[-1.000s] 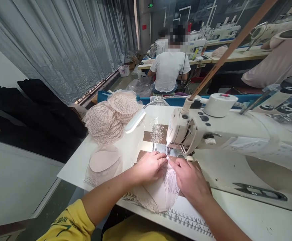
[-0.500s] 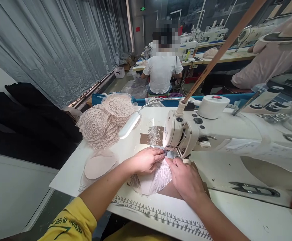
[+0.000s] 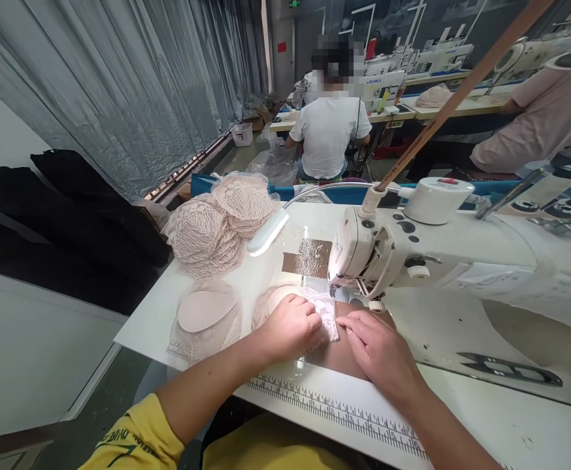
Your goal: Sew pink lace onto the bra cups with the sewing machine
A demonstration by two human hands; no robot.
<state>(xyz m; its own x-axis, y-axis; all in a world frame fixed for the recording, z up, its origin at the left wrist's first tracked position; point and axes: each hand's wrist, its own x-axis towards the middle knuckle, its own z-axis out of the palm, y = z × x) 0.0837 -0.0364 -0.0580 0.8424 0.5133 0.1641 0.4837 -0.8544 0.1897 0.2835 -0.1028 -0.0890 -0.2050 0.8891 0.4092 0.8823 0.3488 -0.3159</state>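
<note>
A beige and white lace fabric piece (image 3: 325, 312) lies flat in front of the sewing machine (image 3: 358, 251), just below its needle area. My left hand (image 3: 293, 326) rests on it with curled fingers, gripping the lace and covering its middle. At the right edge of the lace, the thumb and forefinger of my right hand (image 3: 376, 343) are pinched together; their tips meet the edge. Under the lace is a brown patch (image 3: 347, 352) on the table. The presser foot's contact with the lace is too small to tell.
Stacked lace cups (image 3: 202, 235) sit at the back left, with a smooth oval cup piece (image 3: 207, 312) nearer. A lamp (image 3: 268, 232) hangs over the table. Thread snips (image 3: 511, 369) lie right; a printed ruler (image 3: 334, 411) runs along the front edge. A person (image 3: 332, 137) sits ahead.
The lace piece has come out from the needle area and turned, now lying leftward and flatter. Both hands have drawn back toward me, the left now curled. The camera view has shifted slightly.
</note>
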